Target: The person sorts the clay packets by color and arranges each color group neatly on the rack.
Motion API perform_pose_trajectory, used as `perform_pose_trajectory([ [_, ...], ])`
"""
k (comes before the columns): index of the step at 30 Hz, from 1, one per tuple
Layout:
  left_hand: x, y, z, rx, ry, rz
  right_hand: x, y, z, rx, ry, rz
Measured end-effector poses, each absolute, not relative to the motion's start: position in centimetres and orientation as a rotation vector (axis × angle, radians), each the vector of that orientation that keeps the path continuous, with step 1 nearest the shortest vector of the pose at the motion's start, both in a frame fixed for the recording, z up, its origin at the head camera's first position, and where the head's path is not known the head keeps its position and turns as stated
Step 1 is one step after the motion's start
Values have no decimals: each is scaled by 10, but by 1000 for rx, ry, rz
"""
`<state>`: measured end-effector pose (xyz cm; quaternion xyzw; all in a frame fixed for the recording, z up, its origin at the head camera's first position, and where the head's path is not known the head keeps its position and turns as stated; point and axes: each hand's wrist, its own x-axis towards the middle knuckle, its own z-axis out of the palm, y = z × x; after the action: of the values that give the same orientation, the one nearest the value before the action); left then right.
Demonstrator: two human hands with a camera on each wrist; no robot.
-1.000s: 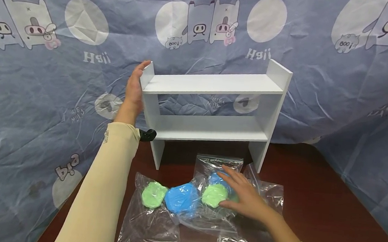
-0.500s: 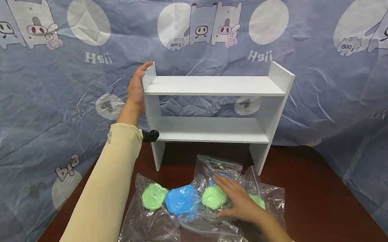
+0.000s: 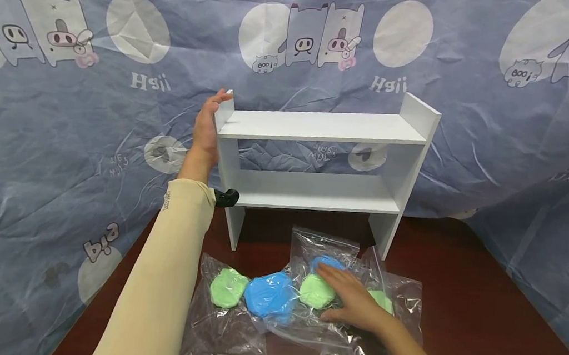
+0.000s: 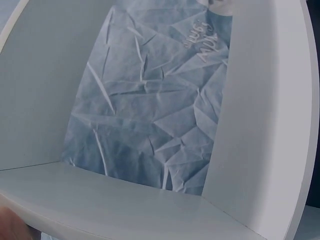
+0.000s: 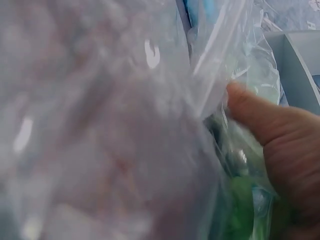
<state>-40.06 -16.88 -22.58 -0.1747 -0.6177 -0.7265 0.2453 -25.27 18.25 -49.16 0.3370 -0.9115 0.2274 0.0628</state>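
Clear plastic zip bags (image 3: pixel 322 306) w/ lumps of green and blue putty lie on the dark red-brown tabletop (image 3: pixel 465 303), just in front of the white two-tier wooden shelf unit (image 3: pixel 315 163). Right hand (image 3: pixel 350 299) lies flat on top of the bags, fingers straight and slightly spread, palm down, fingertips touching the bag over the middle green putty lump (image 3: pixel 317 291) and the blue lump behind it (image 3: pixel 328 263); it pinches nothing as far as the head view shows. Right wrist view: thumb (image 5: pixel 265 120) pressed against crinkled clear film, green showing through below. Left of that hand, a bigger blue putty lump (image 3: pixel 269 302) and another green lump (image 3: pixel 228 287) sit in overlapping bags; a 3rd green bit (image 3: pixel 381 301) shows just right of the hand. Left hand (image 3: pixel 207 127) rests flat vs the shelf's left side panel, fingers straight, tips at the panel's top edge. Blue cartoon-pig printed cloth (image 3: pixel 68 127) hangs behind.
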Motion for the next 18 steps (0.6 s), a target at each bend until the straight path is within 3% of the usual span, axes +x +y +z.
perform_pose_trajectory([
  [18, -402, -167, -226, -429, -1694, -1988, -253, 184, -494, 990, -2666, 617],
])
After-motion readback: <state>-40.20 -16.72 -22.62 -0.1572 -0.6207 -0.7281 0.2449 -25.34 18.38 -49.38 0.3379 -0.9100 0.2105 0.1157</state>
